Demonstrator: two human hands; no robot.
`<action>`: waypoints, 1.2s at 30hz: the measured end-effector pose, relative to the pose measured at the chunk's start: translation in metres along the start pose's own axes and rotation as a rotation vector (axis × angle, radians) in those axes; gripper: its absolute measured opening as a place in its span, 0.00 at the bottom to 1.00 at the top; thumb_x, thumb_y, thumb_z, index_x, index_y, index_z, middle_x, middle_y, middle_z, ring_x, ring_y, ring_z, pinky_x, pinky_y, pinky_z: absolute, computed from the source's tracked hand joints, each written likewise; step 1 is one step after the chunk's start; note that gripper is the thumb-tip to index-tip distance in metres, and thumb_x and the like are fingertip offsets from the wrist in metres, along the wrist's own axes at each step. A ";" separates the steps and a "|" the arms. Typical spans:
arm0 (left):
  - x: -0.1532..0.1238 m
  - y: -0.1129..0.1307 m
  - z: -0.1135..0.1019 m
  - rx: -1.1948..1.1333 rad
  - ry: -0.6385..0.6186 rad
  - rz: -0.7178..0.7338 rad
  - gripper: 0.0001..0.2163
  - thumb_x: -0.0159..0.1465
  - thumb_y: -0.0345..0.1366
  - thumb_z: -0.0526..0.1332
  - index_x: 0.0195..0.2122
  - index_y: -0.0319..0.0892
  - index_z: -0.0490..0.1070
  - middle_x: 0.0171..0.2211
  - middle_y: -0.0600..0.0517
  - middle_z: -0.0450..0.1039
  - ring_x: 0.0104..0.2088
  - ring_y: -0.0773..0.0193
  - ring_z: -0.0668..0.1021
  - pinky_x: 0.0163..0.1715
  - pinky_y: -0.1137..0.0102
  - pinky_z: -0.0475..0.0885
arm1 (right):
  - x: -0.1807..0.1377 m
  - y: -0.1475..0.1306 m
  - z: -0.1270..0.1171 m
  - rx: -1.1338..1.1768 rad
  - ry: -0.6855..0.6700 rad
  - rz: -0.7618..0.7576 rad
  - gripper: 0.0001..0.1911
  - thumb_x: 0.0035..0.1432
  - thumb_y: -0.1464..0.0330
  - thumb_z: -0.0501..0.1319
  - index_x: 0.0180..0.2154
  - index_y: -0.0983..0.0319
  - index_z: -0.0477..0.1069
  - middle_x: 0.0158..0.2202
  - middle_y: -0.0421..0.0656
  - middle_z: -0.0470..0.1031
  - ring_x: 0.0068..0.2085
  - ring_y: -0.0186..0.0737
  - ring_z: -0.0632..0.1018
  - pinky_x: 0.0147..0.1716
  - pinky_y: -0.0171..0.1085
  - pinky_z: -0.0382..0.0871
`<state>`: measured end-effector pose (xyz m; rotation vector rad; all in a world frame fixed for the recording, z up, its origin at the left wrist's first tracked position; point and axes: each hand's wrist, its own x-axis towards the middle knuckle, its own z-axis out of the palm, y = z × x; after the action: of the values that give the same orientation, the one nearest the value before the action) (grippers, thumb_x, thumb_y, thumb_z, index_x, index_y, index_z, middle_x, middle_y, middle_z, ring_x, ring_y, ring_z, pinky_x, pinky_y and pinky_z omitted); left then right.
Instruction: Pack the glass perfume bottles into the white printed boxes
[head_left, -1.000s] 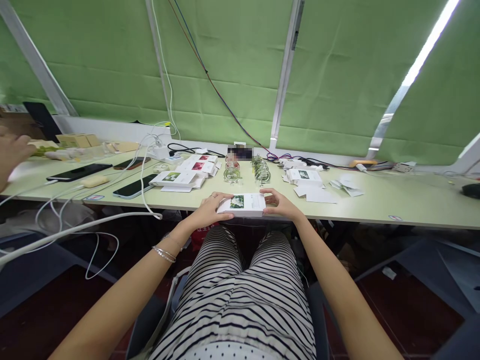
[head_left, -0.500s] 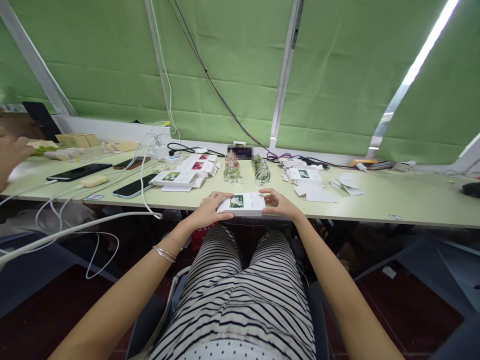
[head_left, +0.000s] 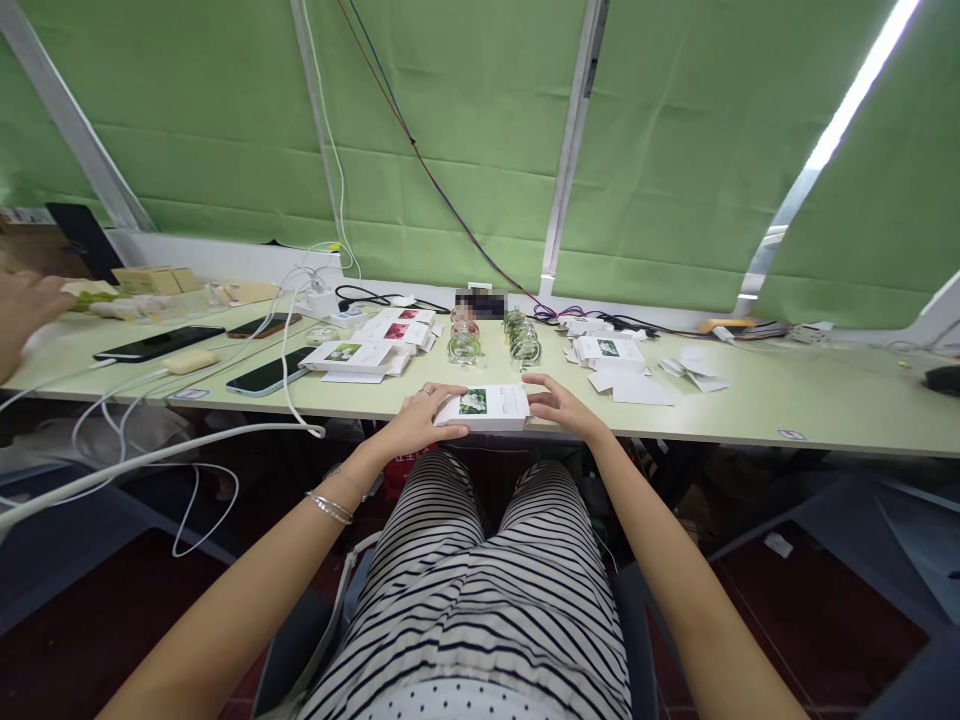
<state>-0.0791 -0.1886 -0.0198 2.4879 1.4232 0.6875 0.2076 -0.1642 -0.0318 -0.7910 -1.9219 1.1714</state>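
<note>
A small white cardboard box (head_left: 504,404) with a picture of white flowers and green leaves lies flat at the table's front edge, over my lap. My left hand (head_left: 421,418) grips its left end, thumb along the near side and fingers on top. At the right end, my right hand (head_left: 561,408) has its bent fingers on the end flap. Part of that flap is hidden behind the fingers. Just beyond the box stand two rows of clear glass-like items, one row (head_left: 465,345) with reddish tops and another (head_left: 524,342) with green ones.
White printed boxes (head_left: 351,354) are stacked to the left; more boxes (head_left: 609,350) and paper pieces (head_left: 694,372) lie to the right. Phones (head_left: 159,343), a power bank (head_left: 190,362) and white cables cover the left side. Another person's hand (head_left: 26,305) shows at the far left.
My right hand's fingers have shifted slightly right and off the box's top, onto its end. My left hand and the box stay in place.
</note>
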 end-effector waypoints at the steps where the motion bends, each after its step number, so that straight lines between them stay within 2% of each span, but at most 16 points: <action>1: 0.000 0.000 0.000 -0.001 -0.001 -0.002 0.31 0.54 0.55 0.58 0.57 0.50 0.58 0.50 0.48 0.60 0.52 0.51 0.65 0.53 0.57 0.57 | 0.000 0.001 0.000 0.004 0.023 -0.007 0.31 0.50 0.56 0.62 0.54 0.57 0.55 0.48 0.48 0.65 0.49 0.44 0.72 0.49 0.46 0.64; 8: 0.000 0.000 0.000 -0.009 -0.006 0.004 0.31 0.54 0.55 0.58 0.56 0.50 0.58 0.50 0.48 0.60 0.52 0.51 0.65 0.53 0.57 0.57 | 0.002 0.007 -0.003 0.004 0.085 -0.063 0.27 0.51 0.57 0.61 0.51 0.58 0.57 0.40 0.43 0.66 0.42 0.39 0.73 0.50 0.46 0.64; 18: 0.000 -0.002 0.000 -0.002 -0.008 0.012 0.30 0.54 0.55 0.58 0.56 0.50 0.58 0.50 0.48 0.60 0.52 0.52 0.65 0.53 0.58 0.57 | 0.002 0.007 -0.003 0.033 0.099 -0.063 0.22 0.50 0.60 0.62 0.46 0.60 0.61 0.40 0.44 0.69 0.42 0.40 0.75 0.48 0.47 0.66; 22: -0.001 -0.002 0.000 -0.008 -0.002 0.004 0.30 0.54 0.55 0.58 0.56 0.50 0.58 0.51 0.48 0.60 0.52 0.52 0.66 0.53 0.58 0.57 | 0.001 0.006 -0.003 0.058 0.101 -0.037 0.19 0.51 0.62 0.61 0.44 0.59 0.61 0.42 0.45 0.69 0.38 0.39 0.77 0.45 0.47 0.69; 29: 0.000 0.000 -0.001 -0.005 -0.004 0.003 0.30 0.54 0.55 0.58 0.56 0.50 0.58 0.50 0.48 0.60 0.52 0.51 0.65 0.53 0.57 0.56 | 0.001 0.004 -0.001 0.004 0.098 -0.037 0.24 0.52 0.61 0.60 0.50 0.59 0.60 0.42 0.45 0.69 0.38 0.39 0.77 0.45 0.47 0.70; 36: 0.000 -0.001 0.000 0.001 0.003 0.006 0.30 0.54 0.55 0.58 0.56 0.50 0.58 0.51 0.48 0.60 0.52 0.52 0.66 0.53 0.57 0.56 | 0.004 0.003 0.002 -0.061 0.114 0.008 0.24 0.50 0.61 0.62 0.49 0.61 0.62 0.41 0.45 0.69 0.39 0.40 0.76 0.45 0.46 0.70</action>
<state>-0.0800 -0.1878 -0.0206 2.4938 1.4187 0.6926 0.2045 -0.1609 -0.0344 -0.8793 -1.8693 1.0544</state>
